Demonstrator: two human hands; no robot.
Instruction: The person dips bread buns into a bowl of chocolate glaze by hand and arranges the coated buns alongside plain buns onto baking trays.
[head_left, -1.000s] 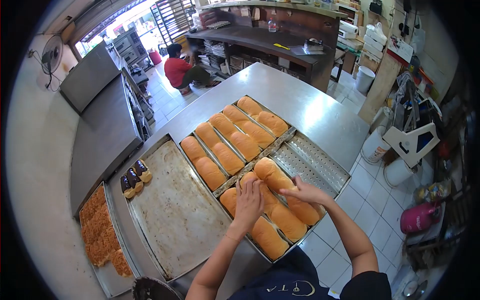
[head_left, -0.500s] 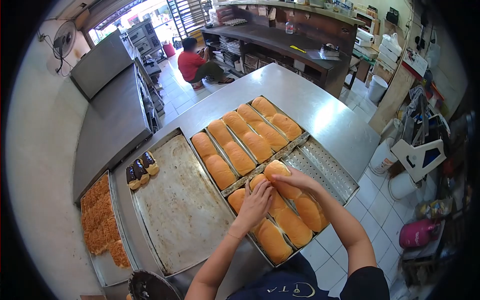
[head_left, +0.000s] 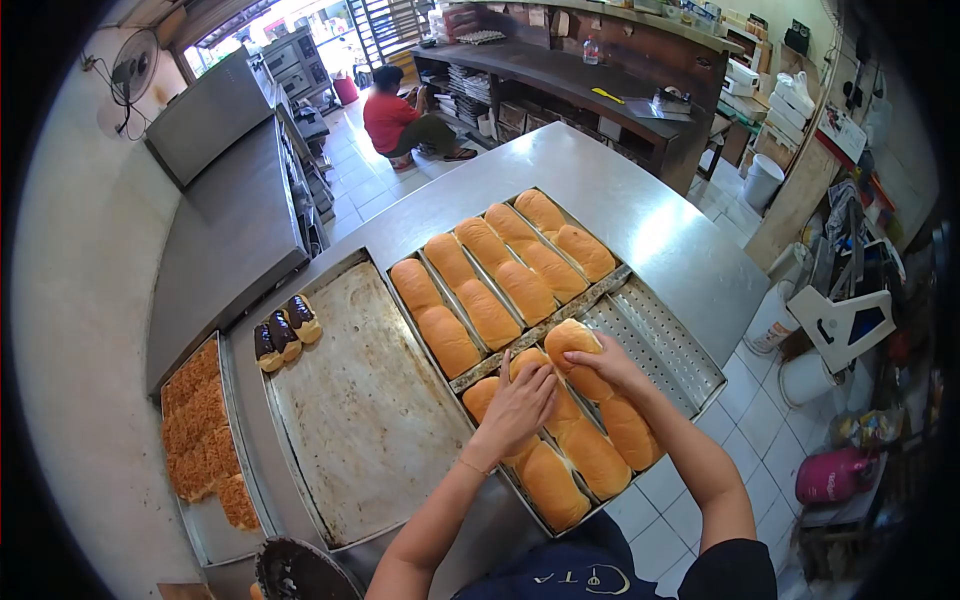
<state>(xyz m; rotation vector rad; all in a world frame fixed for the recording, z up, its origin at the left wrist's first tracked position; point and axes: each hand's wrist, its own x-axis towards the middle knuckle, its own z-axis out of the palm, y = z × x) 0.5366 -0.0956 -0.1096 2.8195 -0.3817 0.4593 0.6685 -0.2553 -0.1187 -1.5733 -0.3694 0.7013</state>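
The long loaf (head_left: 577, 348) lies in the slotted tin (head_left: 668, 342), just right of the stained tray (head_left: 360, 425) on the tabletop (head_left: 565, 165). It should be light, springy and easily dented, with a thin crust that tears at the pinch joining its two halves — best held broadly around both flanks, close to that joint. The right hand (head_left: 608, 368) is closed around its far half; the left hand (head_left: 522, 403), nearer the stained tray, rests over the neighbouring loaf (head_left: 562, 412) — whether it grips, I cannot tell. A second ago, the right fingers lay along the loaf's side.
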